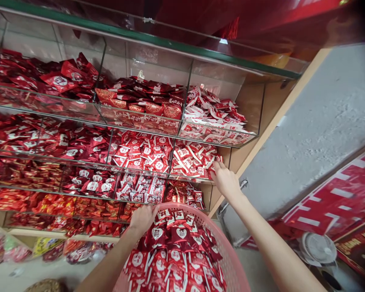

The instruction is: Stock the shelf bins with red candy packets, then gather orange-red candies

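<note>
My left hand [142,219] is closed over the far rim of a pink perforated plastic basket [235,259]. Inside the basket lie many small red and white wrapped packets [174,257], some with a white heart-shaped label. My right hand [226,180] reaches to the right end of a clear shelf compartment full of similar red and white packets [191,160]. Its fingers are curled together among the packets at the compartment's edge. What they grip, if anything, is hidden.
Clear-walled shelf tiers hold red packets [142,95] across several compartments, with a green-edged glass shelf [158,40] above. A wooden side panel [269,121] and grey wall [331,105] stand at right. A small white fan [318,247] is lower right; bagged goods [48,247] lie lower left.
</note>
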`<state>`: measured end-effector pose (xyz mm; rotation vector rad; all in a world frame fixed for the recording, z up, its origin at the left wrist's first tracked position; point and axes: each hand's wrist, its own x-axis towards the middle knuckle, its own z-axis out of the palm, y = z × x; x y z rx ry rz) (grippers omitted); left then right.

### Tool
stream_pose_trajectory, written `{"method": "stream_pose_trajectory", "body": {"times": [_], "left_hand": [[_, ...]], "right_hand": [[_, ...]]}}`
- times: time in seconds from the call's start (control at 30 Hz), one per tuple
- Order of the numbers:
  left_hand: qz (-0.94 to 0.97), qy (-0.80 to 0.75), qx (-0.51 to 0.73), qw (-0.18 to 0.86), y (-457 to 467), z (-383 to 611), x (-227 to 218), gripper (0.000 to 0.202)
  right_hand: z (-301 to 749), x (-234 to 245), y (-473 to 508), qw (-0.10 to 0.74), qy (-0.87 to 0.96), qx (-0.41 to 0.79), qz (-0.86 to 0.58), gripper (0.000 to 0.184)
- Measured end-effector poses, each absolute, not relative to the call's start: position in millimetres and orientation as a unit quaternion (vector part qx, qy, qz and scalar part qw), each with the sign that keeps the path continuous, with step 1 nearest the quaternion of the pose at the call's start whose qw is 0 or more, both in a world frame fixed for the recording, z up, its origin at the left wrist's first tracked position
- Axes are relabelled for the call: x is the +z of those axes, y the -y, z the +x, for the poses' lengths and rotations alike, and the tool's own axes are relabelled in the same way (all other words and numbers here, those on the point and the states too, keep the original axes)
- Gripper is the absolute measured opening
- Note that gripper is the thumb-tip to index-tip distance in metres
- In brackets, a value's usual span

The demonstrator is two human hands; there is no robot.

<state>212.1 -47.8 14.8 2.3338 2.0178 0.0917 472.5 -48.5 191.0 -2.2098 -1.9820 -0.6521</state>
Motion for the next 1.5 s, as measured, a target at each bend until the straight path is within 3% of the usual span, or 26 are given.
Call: {"method": "stream_pose_trajectory", "body": {"times": [0.17, 0.53, 0.9, 1.17, 1.3, 1.5], "left_hand": [[0.756, -0.654, 0.037, 0.028, 47, 212, 16, 0.055], [0.760, -0.648, 0.047, 0.017, 48, 211, 16, 0.053], [0.759, -0.650, 0.029, 0.027, 49, 213, 18, 0.058], [0.755, -0.655, 0.028, 0.033, 49, 215, 17, 0.063], [0.750, -0.660, 0.030, 0.041, 49, 216, 18, 0.064], [0.749, -0.661, 0.032, 0.037, 50, 218, 15, 0.065]], "right_hand": [[471, 194, 49, 0.017, 0.649, -0.209, -0.731, 0.022], [479, 194, 55, 0.060, 0.676, -0.182, -0.712, 0.035], [501, 191, 56, 0.254, 0.736, -0.092, -0.621, 0.043], [477, 197, 88, 0.294, 0.759, -0.054, -0.579, 0.045], [429, 188, 131, 0.259, 0.793, 0.061, -0.548, 0.047], [362, 105, 184, 0.042, 0.852, 0.237, -0.464, 0.052]]}}
